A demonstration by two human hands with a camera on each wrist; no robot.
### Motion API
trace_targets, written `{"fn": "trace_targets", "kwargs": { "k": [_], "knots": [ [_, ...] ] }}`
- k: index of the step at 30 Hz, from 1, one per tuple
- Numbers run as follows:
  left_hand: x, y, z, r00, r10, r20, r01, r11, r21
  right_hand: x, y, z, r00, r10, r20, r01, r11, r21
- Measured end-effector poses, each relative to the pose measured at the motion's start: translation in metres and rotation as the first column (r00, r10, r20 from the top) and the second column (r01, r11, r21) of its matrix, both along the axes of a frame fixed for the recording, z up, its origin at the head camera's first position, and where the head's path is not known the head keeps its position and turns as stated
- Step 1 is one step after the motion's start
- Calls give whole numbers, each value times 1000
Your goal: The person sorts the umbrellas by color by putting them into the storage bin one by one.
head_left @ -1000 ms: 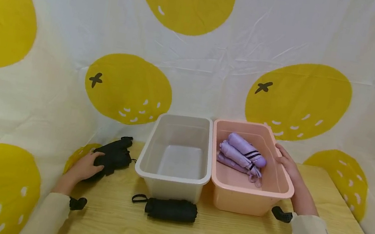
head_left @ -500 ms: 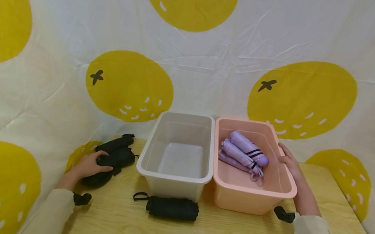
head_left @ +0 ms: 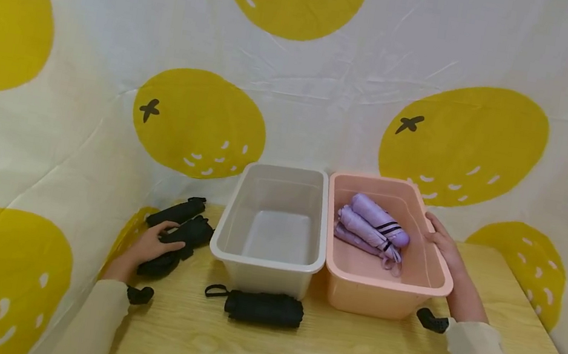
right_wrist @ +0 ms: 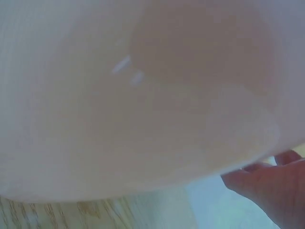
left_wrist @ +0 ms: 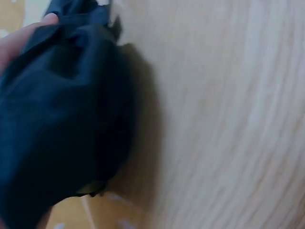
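My left hand grips a black folding umbrella left of the grey bin, thumb and fingers about its loose cloth. In the left wrist view this black umbrella fills the left side, blurred, close over the wood. A second black folding umbrella lies just behind it. At the right, my right hand holds the right rim of the pink bin. Its fingers show at the bin's edge in the right wrist view. Several lilac folding umbrellas lie inside the pink bin.
The grey bin stands against the pink bin, with bare floor showing inside. Another black folding umbrella with a wrist loop lies in front of it on the wooden table. A fruit-patterned cloth hangs behind and at the sides.
My left hand has moved right with the black umbrella, drawing it away from the one behind. My right hand stays on the pink bin's rim. The head view has shifted slightly.
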State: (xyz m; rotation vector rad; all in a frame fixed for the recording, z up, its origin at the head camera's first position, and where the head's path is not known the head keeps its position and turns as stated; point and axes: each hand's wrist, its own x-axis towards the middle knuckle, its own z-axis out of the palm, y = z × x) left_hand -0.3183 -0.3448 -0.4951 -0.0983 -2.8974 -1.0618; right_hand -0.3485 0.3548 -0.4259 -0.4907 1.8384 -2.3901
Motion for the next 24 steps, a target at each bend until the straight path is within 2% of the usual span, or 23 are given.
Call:
{"fn": "trace_targets", "kwargs": {
  "k": [4, 7, 13, 17, 20, 24],
  "knots": [
    [-3, 6, -5, 999, -10, 34, 12, 999, -47, 3, 0, -1, 1000, 7, 2, -6, 998, -64],
    [-3, 9, -7, 999, 1, 50, 2, 998, -68, 3, -1, -2, 1000, 21, -8, -22, 997, -71],
    [-2, 15, -4, 999, 30, 36, -31, 999, 34, 3, -3, -6, 999, 24, -26, -26, 996, -84],
    [1, 10, -1, 998, 64, 2, -64, 995, 79, 3, -4, -8, 999, 37, -14, -38, 994, -102],
    [2, 5, 13, 996, 82, -18, -80, 993, 81, 3, -4, -8, 998, 54, -17, -55, 992, -117],
    [3, 3, 48, 999, 44, -5, -43, 997, 59, 2, -4, -6, 997, 77, -20, -79, 978, -192]
  ]
}}
